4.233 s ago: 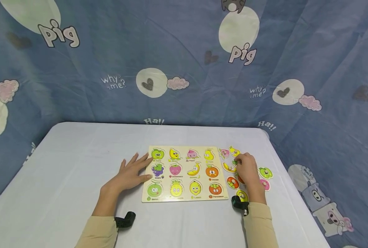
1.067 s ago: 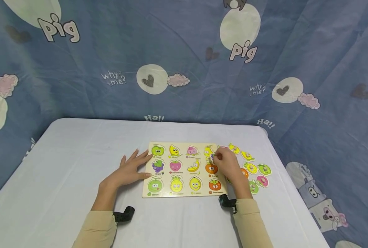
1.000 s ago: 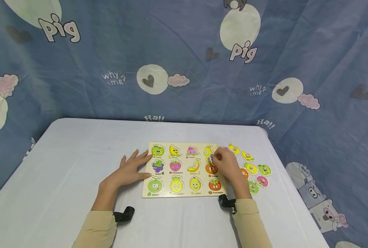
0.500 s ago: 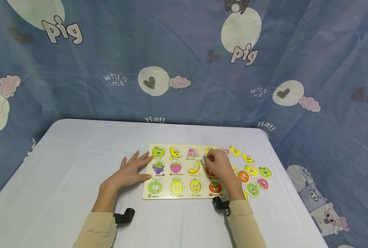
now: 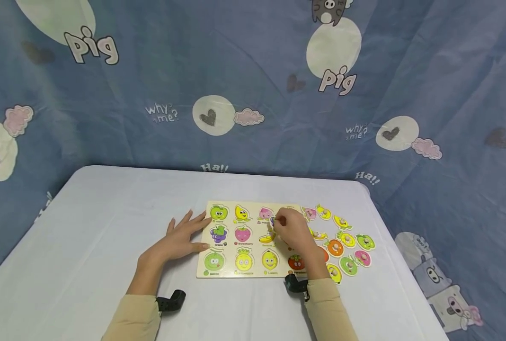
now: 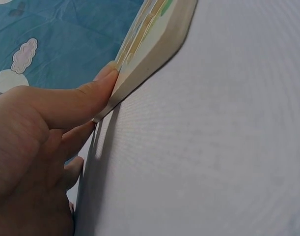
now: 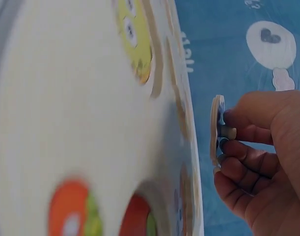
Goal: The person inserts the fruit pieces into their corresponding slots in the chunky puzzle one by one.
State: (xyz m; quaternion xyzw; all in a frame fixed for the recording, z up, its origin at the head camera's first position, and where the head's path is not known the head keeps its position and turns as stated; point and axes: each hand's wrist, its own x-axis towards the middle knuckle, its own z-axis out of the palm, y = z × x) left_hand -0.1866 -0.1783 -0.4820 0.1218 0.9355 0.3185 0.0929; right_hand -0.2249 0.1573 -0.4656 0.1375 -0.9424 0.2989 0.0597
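A pale wooden fruit puzzle board (image 5: 254, 277) lies on the white table, with rows of fruit-shaped recesses and printed names. My left hand (image 5: 176, 239) rests at its left edge, fingers spread; in the left wrist view the thumb (image 6: 86, 98) lies against the board's side. Over the upper right of the board, my right hand (image 5: 293, 229) pinches a grape puzzle piece (image 5: 272, 221) by its small knob. Seen from the right wrist, that piece (image 7: 216, 130) stands on edge, raised off the board. The hand covers the pear and orange recesses.
Loose fruit puzzle pieces with knobs lie right of the board, among them a green apple (image 5: 365, 242), an orange (image 5: 334, 248) and a melon (image 5: 348, 266). A blue patterned cloth (image 5: 253, 61) hangs behind the table (image 5: 86, 227).
From among the loose pieces, my right hand has come left over the board with the grape piece, moving further left in the last second. The left hand stays at the board's edge.
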